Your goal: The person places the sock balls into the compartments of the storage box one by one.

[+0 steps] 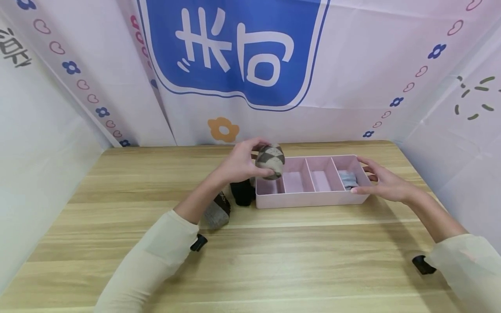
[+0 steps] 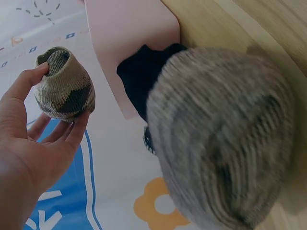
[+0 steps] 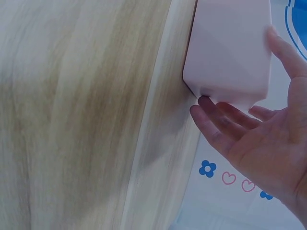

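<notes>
My left hand [image 1: 243, 163] pinches a rolled sock [image 1: 270, 161] in beige and brown checks between thumb and fingers, raised above the left end of a pink divided box [image 1: 309, 199]. The left wrist view shows the rolled sock's [image 2: 64, 91] open cuff by the thumb. At the box's right end, my right hand [image 1: 385, 180] grips the corners, thumb on the front side and fingers around the end wall. A light grey-blue sock [image 1: 346, 179] lies in the rightmost compartment. The two middle compartments hold nothing; the leftmost is partly hidden by the left hand and sock.
A black sock [image 1: 242, 193] lies against the box's left end. Left of it is a grey and dark sock [image 1: 217, 213], partly behind the left forearm. A printed cloth [image 1: 188, 117] hangs along the table's back edge.
</notes>
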Action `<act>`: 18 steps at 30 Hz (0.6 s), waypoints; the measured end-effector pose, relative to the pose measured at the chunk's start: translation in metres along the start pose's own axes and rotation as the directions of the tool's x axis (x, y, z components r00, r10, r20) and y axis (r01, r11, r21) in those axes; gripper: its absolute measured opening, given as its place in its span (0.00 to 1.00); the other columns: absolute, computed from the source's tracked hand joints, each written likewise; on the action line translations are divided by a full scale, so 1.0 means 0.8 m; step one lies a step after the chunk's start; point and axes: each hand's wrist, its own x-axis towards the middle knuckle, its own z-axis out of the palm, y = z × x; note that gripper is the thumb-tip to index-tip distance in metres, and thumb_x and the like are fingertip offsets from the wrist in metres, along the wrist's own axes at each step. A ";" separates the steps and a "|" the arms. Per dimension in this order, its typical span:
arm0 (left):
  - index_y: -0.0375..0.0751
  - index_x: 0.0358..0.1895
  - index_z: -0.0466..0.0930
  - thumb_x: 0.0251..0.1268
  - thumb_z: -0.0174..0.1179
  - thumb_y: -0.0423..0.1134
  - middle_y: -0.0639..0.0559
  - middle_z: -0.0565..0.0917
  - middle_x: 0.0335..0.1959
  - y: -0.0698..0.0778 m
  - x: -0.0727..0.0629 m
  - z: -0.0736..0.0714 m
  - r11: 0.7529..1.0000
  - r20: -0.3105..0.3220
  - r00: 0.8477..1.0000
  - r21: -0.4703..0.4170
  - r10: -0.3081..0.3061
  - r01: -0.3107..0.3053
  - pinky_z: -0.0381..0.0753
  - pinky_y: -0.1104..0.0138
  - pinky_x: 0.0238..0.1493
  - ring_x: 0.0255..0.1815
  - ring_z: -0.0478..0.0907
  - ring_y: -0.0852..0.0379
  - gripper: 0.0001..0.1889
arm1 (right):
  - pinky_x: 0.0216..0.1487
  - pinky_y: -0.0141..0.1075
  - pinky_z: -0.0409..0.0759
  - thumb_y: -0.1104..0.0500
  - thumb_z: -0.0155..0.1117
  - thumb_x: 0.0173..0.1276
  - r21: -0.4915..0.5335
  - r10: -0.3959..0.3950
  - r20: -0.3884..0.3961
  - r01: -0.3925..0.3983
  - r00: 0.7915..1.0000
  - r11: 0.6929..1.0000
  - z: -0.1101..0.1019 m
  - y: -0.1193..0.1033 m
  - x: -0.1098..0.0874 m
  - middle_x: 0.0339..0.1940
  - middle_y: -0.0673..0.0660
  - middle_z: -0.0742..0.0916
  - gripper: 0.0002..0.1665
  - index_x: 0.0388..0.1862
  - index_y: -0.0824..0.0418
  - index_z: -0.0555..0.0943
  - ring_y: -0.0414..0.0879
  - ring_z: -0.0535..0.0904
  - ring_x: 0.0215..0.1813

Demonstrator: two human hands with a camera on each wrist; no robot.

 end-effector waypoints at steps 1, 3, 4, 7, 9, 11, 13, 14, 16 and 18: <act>0.34 0.66 0.75 0.53 0.78 0.34 0.40 0.82 0.59 0.001 0.002 0.002 1.000 0.005 1.000 -0.004 0.005 -0.005 0.84 0.56 0.56 0.59 0.79 0.43 0.35 | 0.70 0.72 0.63 0.53 0.72 0.69 0.000 0.002 0.002 -0.002 1.000 1.000 0.000 0.000 0.000 0.78 0.81 0.58 0.63 0.85 0.66 0.39 0.82 0.58 0.74; 0.34 0.66 0.75 0.53 0.78 0.34 0.40 0.82 0.58 0.003 0.005 0.006 1.000 0.014 1.000 -0.015 0.011 -0.011 0.85 0.57 0.55 0.59 0.80 0.43 0.35 | 0.70 0.72 0.63 0.53 0.71 0.69 0.000 0.005 0.004 -0.005 1.000 1.000 -0.001 0.001 0.000 0.78 0.81 0.57 0.63 0.85 0.65 0.38 0.82 0.58 0.74; 0.34 0.66 0.75 0.52 0.78 0.33 0.40 0.82 0.58 0.004 0.006 0.007 1.000 0.018 1.000 -0.021 0.012 -0.012 0.85 0.57 0.55 0.58 0.80 0.44 0.35 | 0.70 0.72 0.63 0.53 0.71 0.69 0.001 0.005 0.004 -0.005 1.000 1.000 -0.001 0.001 0.000 0.78 0.81 0.57 0.63 0.85 0.65 0.38 0.82 0.58 0.74; 0.34 0.65 0.75 0.52 0.78 0.33 0.40 0.82 0.58 0.006 0.009 0.011 1.000 0.024 1.000 -0.018 0.021 -0.020 0.85 0.58 0.54 0.58 0.80 0.44 0.35 | 0.69 0.72 0.64 0.53 0.71 0.69 0.002 0.003 0.004 -0.003 1.000 1.000 -0.001 0.001 0.001 0.78 0.81 0.58 0.63 0.86 0.65 0.39 0.82 0.58 0.74; 0.33 0.65 0.75 0.52 0.78 0.33 0.40 0.82 0.58 0.007 0.010 0.012 0.999 0.027 0.999 -0.017 0.029 -0.029 0.85 0.58 0.54 0.58 0.80 0.43 0.35 | 0.69 0.72 0.65 0.53 0.71 0.69 0.002 -0.001 0.003 0.001 1.000 1.000 -0.001 0.001 0.001 0.78 0.81 0.58 0.63 0.85 0.65 0.39 0.82 0.59 0.74; 0.33 0.65 0.75 0.52 0.78 0.34 0.39 0.82 0.58 0.008 0.011 0.014 0.999 0.028 0.999 -0.014 0.037 -0.036 0.85 0.58 0.54 0.58 0.80 0.43 0.35 | 0.69 0.72 0.65 0.53 0.71 0.69 0.002 -0.001 0.003 0.001 1.000 1.000 -0.001 0.001 0.001 0.78 0.81 0.58 0.63 0.85 0.65 0.39 0.82 0.59 0.74; 0.32 0.65 0.75 0.52 0.78 0.34 0.39 0.82 0.58 0.010 0.012 0.015 0.999 0.028 0.999 -0.007 0.043 -0.043 0.84 0.59 0.55 0.58 0.79 0.44 0.35 | 0.69 0.72 0.65 0.53 0.71 0.69 0.003 -0.001 0.002 0.001 1.000 1.000 -0.001 0.001 0.000 0.78 0.81 0.58 0.63 0.85 0.65 0.39 0.82 0.59 0.74; 0.32 0.65 0.75 0.52 0.78 0.34 0.39 0.82 0.58 0.010 0.013 0.016 0.999 0.029 0.999 -0.005 0.046 -0.045 0.84 0.59 0.56 0.58 0.79 0.44 0.35 | 0.69 0.72 0.64 0.53 0.71 0.69 0.003 -0.001 0.002 0.001 1.000 1.000 -0.001 0.001 0.000 0.78 0.81 0.58 0.63 0.85 0.65 0.39 0.82 0.59 0.74; 0.32 0.65 0.75 0.52 0.78 0.33 0.39 0.82 0.58 0.012 0.015 0.018 0.999 0.033 0.998 -0.001 0.048 -0.048 0.84 0.60 0.57 0.58 0.79 0.45 0.35 | 0.69 0.72 0.64 0.53 0.71 0.69 0.004 -0.002 0.002 0.002 1.000 1.000 -0.001 0.001 0.000 0.78 0.81 0.58 0.63 0.85 0.65 0.39 0.82 0.59 0.74; 0.31 0.65 0.75 0.52 0.79 0.33 0.39 0.82 0.58 0.015 0.018 0.021 0.998 0.042 0.998 0.004 0.055 -0.056 0.84 0.61 0.57 0.58 0.79 0.47 0.35 | 0.69 0.72 0.64 0.53 0.71 0.69 0.005 -0.003 0.003 0.003 1.000 1.000 0.000 0.001 0.000 0.78 0.81 0.58 0.63 0.85 0.66 0.39 0.82 0.59 0.74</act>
